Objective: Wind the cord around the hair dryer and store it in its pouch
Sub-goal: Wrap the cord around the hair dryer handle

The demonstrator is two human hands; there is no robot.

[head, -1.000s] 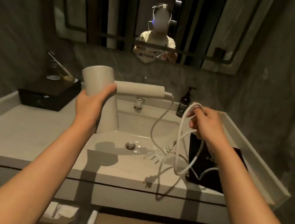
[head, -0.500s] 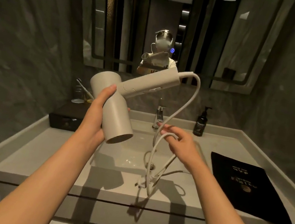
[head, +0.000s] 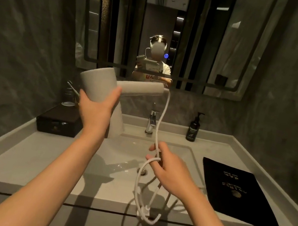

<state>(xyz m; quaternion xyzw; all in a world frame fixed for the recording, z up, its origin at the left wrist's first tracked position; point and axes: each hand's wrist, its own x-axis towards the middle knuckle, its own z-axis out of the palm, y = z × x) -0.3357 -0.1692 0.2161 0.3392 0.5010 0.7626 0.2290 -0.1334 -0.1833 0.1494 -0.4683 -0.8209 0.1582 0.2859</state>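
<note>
Holding the matte grey plastic hair dryer upper left, left hand wraps its barrel, handle pointing right. Right hand, lower center, loosely curls around the white rubber cord dangling straight down from the handle's end.

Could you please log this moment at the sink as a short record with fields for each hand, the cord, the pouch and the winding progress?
left hand: left hand grips the hair dryer by its barrel, above the sink
right hand: right hand holds the cord, looped over its fingers
cord: hangs from the handle end, plug dangling low
pouch: black pouch lies flat on the counter, right of the sink
winding: none on the dryer yet
</note>
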